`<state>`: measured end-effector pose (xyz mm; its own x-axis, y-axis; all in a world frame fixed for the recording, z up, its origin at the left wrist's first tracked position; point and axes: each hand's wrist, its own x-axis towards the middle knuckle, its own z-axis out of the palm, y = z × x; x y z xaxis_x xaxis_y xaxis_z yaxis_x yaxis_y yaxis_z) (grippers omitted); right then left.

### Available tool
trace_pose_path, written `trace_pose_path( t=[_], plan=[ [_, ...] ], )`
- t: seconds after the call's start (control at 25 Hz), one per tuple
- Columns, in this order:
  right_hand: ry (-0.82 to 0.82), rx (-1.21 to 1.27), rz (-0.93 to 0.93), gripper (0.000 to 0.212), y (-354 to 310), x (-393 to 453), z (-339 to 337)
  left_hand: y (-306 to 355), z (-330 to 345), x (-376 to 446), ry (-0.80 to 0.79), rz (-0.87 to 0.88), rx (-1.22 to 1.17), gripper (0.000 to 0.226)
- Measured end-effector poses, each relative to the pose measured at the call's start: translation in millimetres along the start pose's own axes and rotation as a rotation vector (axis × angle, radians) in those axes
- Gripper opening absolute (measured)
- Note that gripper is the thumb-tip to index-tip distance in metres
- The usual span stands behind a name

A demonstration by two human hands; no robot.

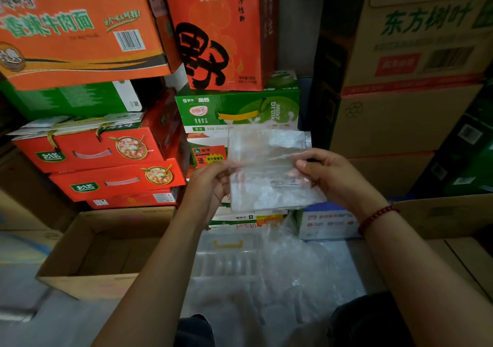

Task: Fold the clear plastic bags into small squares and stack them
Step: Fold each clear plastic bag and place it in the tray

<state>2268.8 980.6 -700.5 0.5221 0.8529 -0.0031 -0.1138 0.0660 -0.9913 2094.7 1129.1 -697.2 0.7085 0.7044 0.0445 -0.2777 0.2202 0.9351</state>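
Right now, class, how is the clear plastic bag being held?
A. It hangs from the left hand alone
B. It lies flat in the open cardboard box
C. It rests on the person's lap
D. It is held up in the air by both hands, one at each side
D: the clear plastic bag is off every surface, with the left hand holding its left edge and the right hand its right edge.

— How many hands are up?
— Two: left hand and right hand.
— Clear bags?
— One held bag; the loose heap below can't be counted.
— Red cartons with handles?
— Two, upper and lower.
— Open brown boxes?
— One.
— Bracelets?
— One bead bracelet.
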Motion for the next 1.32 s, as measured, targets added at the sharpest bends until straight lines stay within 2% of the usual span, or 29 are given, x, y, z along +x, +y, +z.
trace_pose_path(
  t=[0.16, 0.28, 0.4, 0.56, 0.6, 0.8, 0.88, 1.04, 1.2, 1.32],
  plan=[
    [-0.035, 0.110, 0.009, 0.031, -4, -3, 1, 3, 3, -1, 0.022, -0.012, -0.034, 0.066],
    [-0.002, 0.210, 0.076, 0.035, -8, -2, 4, 3, 6, -3, 0.050, 0.025, 0.034, 0.071],
    [-0.018, 0.330, 0.131, 0.033, -8, -1, 8, -1, 6, -2, 0.097, 0.056, 0.132, 0.061],
    [0.000, 0.276, 0.138, 0.066, -4, 3, 8, -9, -1, -1, 0.071, 0.147, 0.373, 0.044],
    [0.004, 0.243, 0.122, 0.069, -3, 4, 10, -9, -2, -1, 0.061, 0.163, 0.424, 0.041],
    [0.068, 0.198, 0.122, 0.035, 4, 4, 11, -10, -2, -3, -0.039, 0.204, 0.584, 0.027],
    [0.090, 0.185, 0.125, 0.031, 2, 2, 10, -11, -2, -3, -0.069, 0.216, 0.630, 0.026],
    [0.106, 0.107, -0.046, 0.015, 0, 0, 10, -13, -2, -1, 0.021, 0.158, 0.515, 0.027],
    [0.036, 0.008, -0.090, 0.014, -7, -3, 6, -10, 9, 2, 0.105, -0.090, 0.099, 0.039],
    [-0.084, -0.082, -0.104, 0.035, -10, -5, 2, -6, 12, 1, 0.150, -0.194, -0.062, 0.046]
  ],
)
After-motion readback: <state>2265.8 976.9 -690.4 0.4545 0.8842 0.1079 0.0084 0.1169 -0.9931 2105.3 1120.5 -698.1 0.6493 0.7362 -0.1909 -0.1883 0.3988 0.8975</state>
